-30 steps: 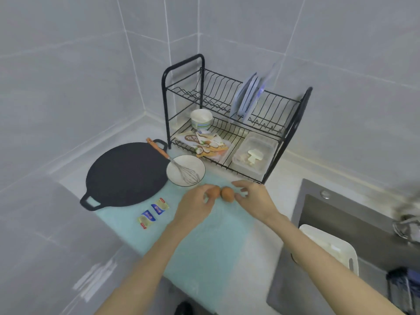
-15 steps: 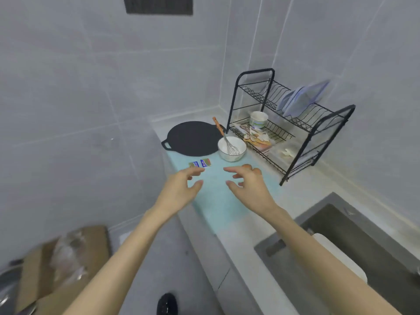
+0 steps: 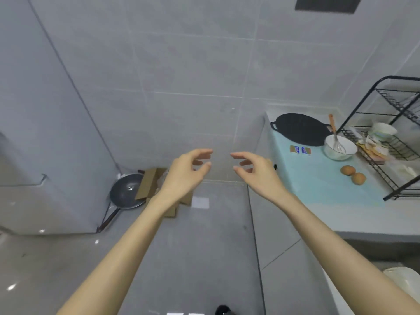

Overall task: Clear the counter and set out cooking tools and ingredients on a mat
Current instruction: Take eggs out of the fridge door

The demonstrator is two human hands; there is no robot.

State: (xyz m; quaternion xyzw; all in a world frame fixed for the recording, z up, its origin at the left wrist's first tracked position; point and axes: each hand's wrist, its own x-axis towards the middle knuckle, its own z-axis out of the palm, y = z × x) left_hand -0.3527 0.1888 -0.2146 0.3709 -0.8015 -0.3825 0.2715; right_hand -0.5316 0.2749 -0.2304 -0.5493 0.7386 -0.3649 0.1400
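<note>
Grey tiles covered wall and floor beside the counter, where the blue mat [image 3: 318, 185] carried a black griddle pan [image 3: 300, 129], a white bowl [image 3: 339, 148] holding a whisk [image 3: 336, 137], two small packets [image 3: 300, 150] and two brown eggs [image 3: 347, 170]. The left hand [image 3: 184, 173] and right hand [image 3: 256, 171] hung empty left of the mat, fingers loosely curved and spread. Setting-out looked well advanced; the next move probably called for fetching something from the floor left of the mat, where a cardboard box [image 3: 150, 183] and a dark pan [image 3: 127, 192] lay. A dish rack [image 3: 386, 133] stood right of the mat.

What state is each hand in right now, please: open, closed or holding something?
Left hand: open, fingers loosely curled, holding nothing.
Right hand: open, fingers loosely curled, holding nothing.
</note>
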